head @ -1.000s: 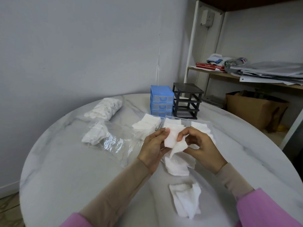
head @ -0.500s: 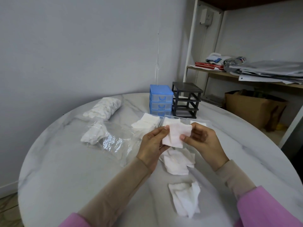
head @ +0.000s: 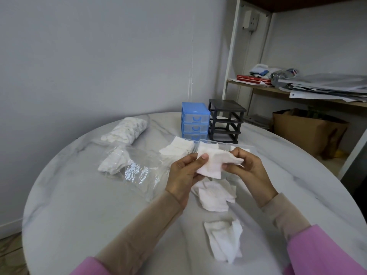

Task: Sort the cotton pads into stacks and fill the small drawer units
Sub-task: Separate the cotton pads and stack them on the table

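We are looking down at a round marble surface (head: 83,205) from head height. Both hands are holding one square cotton pad (head: 213,165) in the air above the middle of the surface. The left hand (head: 183,180) is pinching the pad's left edge with its thumb on top; the right hand (head: 245,171) is pinching the right corner, which is curling upward. Directly beneath, a loose pile of pads (head: 215,193) is lying on the surface, and another small pile (head: 224,241) is lying toward the near edge. A neat stack of pads (head: 177,147) is sitting just in front of the blue drawer unit (head: 195,121), which is standing beside a black drawer frame (head: 226,121) at the far edge. Clear trays (head: 224,146) are lying just behind the hands. A clear plastic bag (head: 137,167) and a wrapped roll of pads (head: 127,130) are lying toward the left. To do this step well, we judge the pad needs smoothing flat, corners squared, before laying it on a stack with edges aligned.
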`<state>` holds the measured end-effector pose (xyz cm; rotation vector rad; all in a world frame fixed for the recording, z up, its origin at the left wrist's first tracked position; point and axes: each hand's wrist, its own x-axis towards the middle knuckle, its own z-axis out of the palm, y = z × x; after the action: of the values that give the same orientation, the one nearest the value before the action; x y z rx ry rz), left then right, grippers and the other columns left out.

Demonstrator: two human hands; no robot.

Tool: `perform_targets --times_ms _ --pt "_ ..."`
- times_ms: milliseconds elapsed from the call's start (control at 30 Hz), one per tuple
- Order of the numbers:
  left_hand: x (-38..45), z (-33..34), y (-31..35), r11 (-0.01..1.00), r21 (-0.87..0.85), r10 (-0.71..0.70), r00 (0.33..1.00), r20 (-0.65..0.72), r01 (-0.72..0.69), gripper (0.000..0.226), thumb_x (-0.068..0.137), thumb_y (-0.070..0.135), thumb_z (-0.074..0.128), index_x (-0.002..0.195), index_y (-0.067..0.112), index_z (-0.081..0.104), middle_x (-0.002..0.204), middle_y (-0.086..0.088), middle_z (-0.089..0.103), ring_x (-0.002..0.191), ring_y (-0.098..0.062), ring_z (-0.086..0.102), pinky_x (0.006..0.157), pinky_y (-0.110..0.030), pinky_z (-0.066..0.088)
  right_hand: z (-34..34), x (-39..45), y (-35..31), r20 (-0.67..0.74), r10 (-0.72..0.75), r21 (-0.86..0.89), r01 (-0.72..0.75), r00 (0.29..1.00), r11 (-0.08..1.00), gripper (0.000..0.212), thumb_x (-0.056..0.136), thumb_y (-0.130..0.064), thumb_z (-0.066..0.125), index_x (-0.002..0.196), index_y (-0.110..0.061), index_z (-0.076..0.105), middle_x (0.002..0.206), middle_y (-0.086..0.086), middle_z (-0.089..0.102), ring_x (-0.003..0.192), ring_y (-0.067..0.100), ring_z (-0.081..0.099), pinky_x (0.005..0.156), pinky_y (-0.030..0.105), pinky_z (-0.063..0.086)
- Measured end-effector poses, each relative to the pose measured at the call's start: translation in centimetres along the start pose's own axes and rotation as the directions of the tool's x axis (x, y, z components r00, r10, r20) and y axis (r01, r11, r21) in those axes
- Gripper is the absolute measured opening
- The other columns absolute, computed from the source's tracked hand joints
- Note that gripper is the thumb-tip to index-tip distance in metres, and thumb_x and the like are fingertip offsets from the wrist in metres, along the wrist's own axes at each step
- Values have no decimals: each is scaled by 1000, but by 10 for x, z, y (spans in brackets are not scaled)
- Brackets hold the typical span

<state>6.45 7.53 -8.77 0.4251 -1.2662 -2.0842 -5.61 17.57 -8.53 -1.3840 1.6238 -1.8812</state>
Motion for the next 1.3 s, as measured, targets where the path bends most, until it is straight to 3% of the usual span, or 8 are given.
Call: perform_targets --times_ms 133,267,367,567,667,800,1100,1300 --pt "-1 1 1 1000 6 14 1000 -18 -14 14 84 11 63 94 3 68 87 -6 71 75 -10 67 66 -18 55 0 -1 -2 -21 19 32 -18 1000 999 15 75 13 65 85 7 56 66 -12 60 71 8 55 65 20 47" --pt "-1 0 1 1000 -5 18 999 -36 -19 16 85 10 62 97 0 67 87 -8 70 74 -10 67 62 -18 53 2 -2 -8 -20 73 108 -70 997 992 31 76 20 57 88 -8 61 73 -12 71 74 1 65 66 16 53" --pt "-2 0 1 1000 -5 17 1000 -26 -17 15 86 9 60 97 2 67 85 -7 71 73 -10 68 62 -18 54 5 -3 -11 2 100 114 -99 995 988 28 76 17 60 90 -7 63 76 -8 72 76 4 67 69 18 55" --pt "-2 1 0 1000 15 -5 1000 -25 6 14 90 5 54 97 4 66 82 -5 70 68 -8 66 63 -17 54 11 -7 -13 30 111 -14 -111 993 994 25 62 -19 71 86 -13 69 85 5 71 81 21 61 76 32 48" --pt "-3 2 1 999 36 -24 1000 -13 25 20 91 4 51 104 2 65 88 -9 68 70 -9 66 63 -17 54 11 -6 -12 33 101 -99 -97 994 990 26 62 -22 73 83 -8 70 82 8 69 73 14 58 67 20 44" --pt "-2 3 2 999 15 -52 999 -7 52 27 92 6 49 114 -1 63 98 -13 67 76 -11 66 67 -18 55 8 -5 -9 37 83 -136 -78 996 988 17 71 -2 74 84 7 67 77 7 67 65 7 57 62 11 43" --pt "-2 4 3 994 -21 -103 995 13 103 22 95 19 47 101 8 65 92 -8 71 76 -11 68 66 -20 56 7 -5 -8 35 88 -166 -81 996 983 13 72 0 74 76 7 64 65 0 61 55 -2 51 58 7 40" --pt "-2 5 4 993 -13 -113 992 47 114 30 92 29 51 111 9 64 106 -12 69 96 -19 66 82 -27 54 5 -4 -4 12 83 -194 -79 996 978 25 70 -6 77 81 12 64 63 -3 63 54 -1 53 55 9 40"
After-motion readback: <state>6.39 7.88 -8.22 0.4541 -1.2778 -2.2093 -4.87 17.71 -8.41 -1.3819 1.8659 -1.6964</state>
